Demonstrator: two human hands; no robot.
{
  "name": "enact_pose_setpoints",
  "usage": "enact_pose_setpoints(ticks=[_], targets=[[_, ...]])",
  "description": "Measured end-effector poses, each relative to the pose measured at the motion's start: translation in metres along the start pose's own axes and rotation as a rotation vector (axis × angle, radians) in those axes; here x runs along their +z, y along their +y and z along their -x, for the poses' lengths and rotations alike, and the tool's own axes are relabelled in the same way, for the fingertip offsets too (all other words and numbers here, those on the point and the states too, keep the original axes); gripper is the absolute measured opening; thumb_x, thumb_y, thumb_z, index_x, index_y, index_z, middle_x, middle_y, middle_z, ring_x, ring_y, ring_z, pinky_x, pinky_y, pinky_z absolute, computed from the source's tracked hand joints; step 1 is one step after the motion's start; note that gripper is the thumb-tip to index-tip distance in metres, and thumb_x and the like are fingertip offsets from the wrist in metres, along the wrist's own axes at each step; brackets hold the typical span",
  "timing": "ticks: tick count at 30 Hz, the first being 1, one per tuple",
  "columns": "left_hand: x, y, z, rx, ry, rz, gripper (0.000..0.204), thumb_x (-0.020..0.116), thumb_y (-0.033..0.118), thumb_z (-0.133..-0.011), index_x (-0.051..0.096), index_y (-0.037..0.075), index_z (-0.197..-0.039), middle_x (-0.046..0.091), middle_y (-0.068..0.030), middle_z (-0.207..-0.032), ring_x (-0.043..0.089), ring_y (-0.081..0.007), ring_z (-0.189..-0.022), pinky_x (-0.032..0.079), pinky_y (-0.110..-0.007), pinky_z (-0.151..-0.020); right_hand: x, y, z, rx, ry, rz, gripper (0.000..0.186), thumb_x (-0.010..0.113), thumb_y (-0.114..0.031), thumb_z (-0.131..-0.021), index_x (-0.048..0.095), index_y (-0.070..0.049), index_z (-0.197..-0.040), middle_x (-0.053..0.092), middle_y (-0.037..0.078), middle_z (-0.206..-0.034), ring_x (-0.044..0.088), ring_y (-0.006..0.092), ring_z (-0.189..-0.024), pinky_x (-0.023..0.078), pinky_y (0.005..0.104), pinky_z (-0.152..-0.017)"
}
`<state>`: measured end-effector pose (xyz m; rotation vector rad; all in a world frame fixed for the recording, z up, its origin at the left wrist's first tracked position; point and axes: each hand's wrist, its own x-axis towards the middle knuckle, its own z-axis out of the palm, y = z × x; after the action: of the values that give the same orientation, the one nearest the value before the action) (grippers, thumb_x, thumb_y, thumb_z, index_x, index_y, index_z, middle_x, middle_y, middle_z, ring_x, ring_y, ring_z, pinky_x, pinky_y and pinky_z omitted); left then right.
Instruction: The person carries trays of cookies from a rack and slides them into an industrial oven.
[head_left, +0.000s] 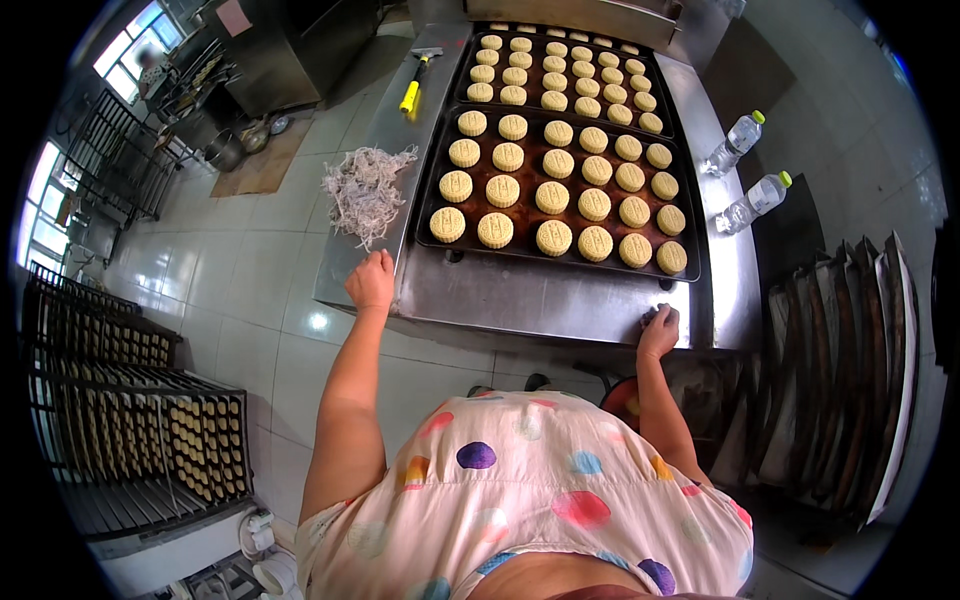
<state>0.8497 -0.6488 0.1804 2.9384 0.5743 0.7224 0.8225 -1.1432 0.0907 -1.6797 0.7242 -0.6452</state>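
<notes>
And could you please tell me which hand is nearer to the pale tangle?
Left: the left hand is by the near edge of the tangle; the right hand is well to its right.

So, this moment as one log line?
left hand: near stringy clump | right hand: at steel counter | baking trays: embossed mooncakes

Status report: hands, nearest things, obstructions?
Left hand curled beside the shredded heap. Right hand at front edge of worktop, contents unclear. Cakes on near tray; two bottles to its right. Nothing visibly blocks either hand.

24 front-tray cakes [552, 198], two bottles [736, 143], one scraper [411, 95]
</notes>
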Motion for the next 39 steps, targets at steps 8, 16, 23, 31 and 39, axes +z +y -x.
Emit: enact_pose_setpoints(ticks=[8,16,23,31,39], targets=[[0.000,-0.001,0.000,0.010,-0.002,0.002,0.032,0.048,0.032,-0.087,0.058,0.009,-0.067,0.062,-0.0116,-0.069,0.060,-0.0334,-0.061,0.047,-0.045,-0.054,-0.001,-0.002,0.002,-0.007,0.002,0.014,0.025,0.048,-0.025,-0.092,0.055,-0.002,-0.085,0.055,0.004,-0.062,0.051,0.0107,-0.045,0.043,0.0250,-0.041],[0.001,-0.002,0.001,0.010,-0.010,0.008,0.033,0.047,0.032,-0.087,0.058,0.009,-0.067,0.062,-0.0121,-0.069,0.060,-0.0337,-0.061,0.046,-0.045,-0.054,0.000,0.001,0.002,-0.006,0.000,-0.013,0.026,0.048,-0.025,-0.093,0.055,-0.002,-0.083,0.055,0.004,-0.061,0.050,0.0107,-0.044,0.041,0.0249,-0.040],[-0.001,-0.002,0.002,0.016,-0.010,0.008,0.033,0.047,0.032,-0.087,0.058,0.009,-0.067,0.062,-0.0123,-0.069,0.060,-0.0338,-0.062,0.046,-0.045,-0.055,0.000,0.000,0.004,-0.003,0.003,0.004,0.025,0.048,-0.025,-0.092,0.055,-0.002,-0.084,0.055,0.004,-0.061,0.050,0.0109,-0.044,0.041,0.0252,-0.041],[0.006,-0.002,0.003,0.030,0.004,0.033,0.033,0.047,0.032,-0.088,0.056,0.009,-0.067,0.062,-0.0117,-0.068,0.060,-0.0337,-0.061,0.046,-0.046,-0.053,-0.002,0.004,0.003,0.019,0.011,-0.047,0.026,0.048,-0.026,-0.093,0.054,-0.002,-0.084,0.054,0.004,-0.061,0.049,0.0104,-0.045,0.041,0.0248,-0.040],[0.008,-0.006,0.005,0.036,-0.004,0.005,0.033,0.047,0.034,-0.088,0.056,0.009,-0.068,0.062,-0.0121,-0.068,0.060,-0.0341,-0.061,0.046,-0.046,-0.053,-0.001,0.001,0.004,0.003,0.023,-0.014,0.029,0.047,-0.026,-0.093,0.054,-0.001,-0.082,0.052,0.003,-0.056,0.049,0.0104,-0.044,0.040,0.0258,-0.040]])
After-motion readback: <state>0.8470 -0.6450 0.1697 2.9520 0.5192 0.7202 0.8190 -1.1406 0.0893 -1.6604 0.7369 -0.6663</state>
